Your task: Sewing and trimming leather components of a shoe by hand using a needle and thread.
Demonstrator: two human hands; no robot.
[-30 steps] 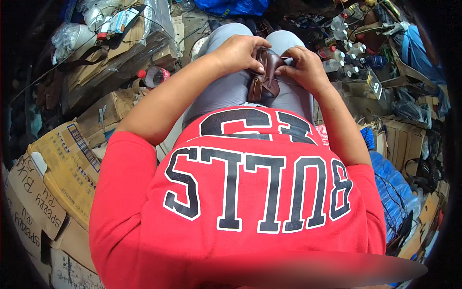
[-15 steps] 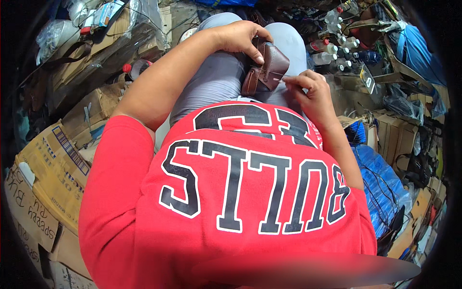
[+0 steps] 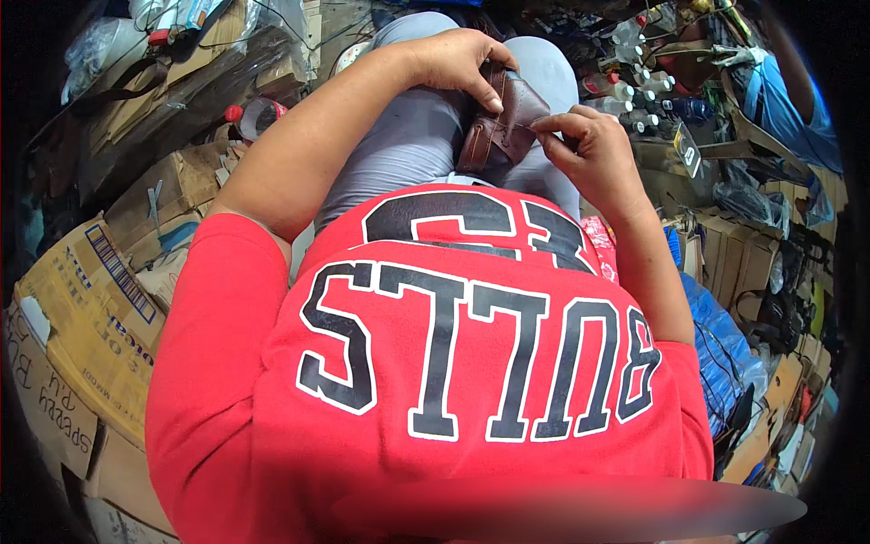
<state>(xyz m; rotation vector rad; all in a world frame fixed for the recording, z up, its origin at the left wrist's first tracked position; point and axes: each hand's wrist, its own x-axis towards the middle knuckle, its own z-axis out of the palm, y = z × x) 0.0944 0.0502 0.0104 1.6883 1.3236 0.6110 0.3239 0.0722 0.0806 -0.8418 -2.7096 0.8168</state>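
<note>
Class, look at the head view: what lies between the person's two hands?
In the head view, a brown leather piece lies between the left hand and right hand, resting on the grey-clad lap; both hands touch it.

Brown leather piece (image 3: 504, 127) on grey-trousered lap (image 3: 412, 145).

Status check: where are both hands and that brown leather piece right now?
Left hand gripping brown leather piece from above. Right hand pinching its right edge. Piece resting on lap. Nothing blocking it.
</note>
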